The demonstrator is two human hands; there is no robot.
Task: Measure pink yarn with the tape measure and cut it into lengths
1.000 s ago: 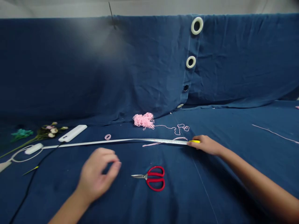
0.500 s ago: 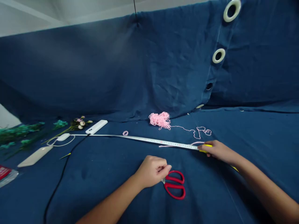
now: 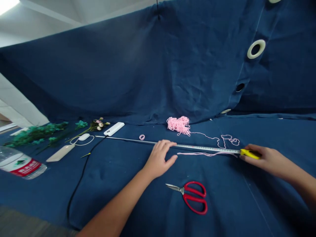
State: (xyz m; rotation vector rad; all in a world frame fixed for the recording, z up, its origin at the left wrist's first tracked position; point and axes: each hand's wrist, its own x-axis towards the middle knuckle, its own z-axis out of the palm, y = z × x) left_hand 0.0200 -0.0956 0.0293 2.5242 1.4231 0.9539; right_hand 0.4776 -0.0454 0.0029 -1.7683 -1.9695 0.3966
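My right hand [image 3: 270,159] grips the yellow case of a tape measure [image 3: 250,153], its white blade [image 3: 207,148] drawn out leftward across the cloth. Over the middle of the blade is my left hand [image 3: 160,158], fingers extended and thumb apart, holding nothing; whether its fingertips press the blade I cannot tell. Just below the blade, between the hands, lie cut strands of pink yarn [image 3: 197,153]. Behind them sits a loose pile of pink yarn [image 3: 179,125] with a trailing strand. Red-handled scissors [image 3: 195,196] rest nearer to me, blades pointing left.
At the left are a plastic bottle [image 3: 24,164], teal artificial flowers [image 3: 37,135], a pale rose stem [image 3: 97,124], a white device [image 3: 114,129] with a black cable [image 3: 84,174], and a flat cream object [image 3: 60,153]. A small pink ring [image 3: 142,137] lies behind the blade. Blue cloth [image 3: 111,82] hangs behind.
My left hand has gone from closed beside the scissors to open over the tape blade. The blade's far end now lies clear of the white round piece. The view has shifted left.
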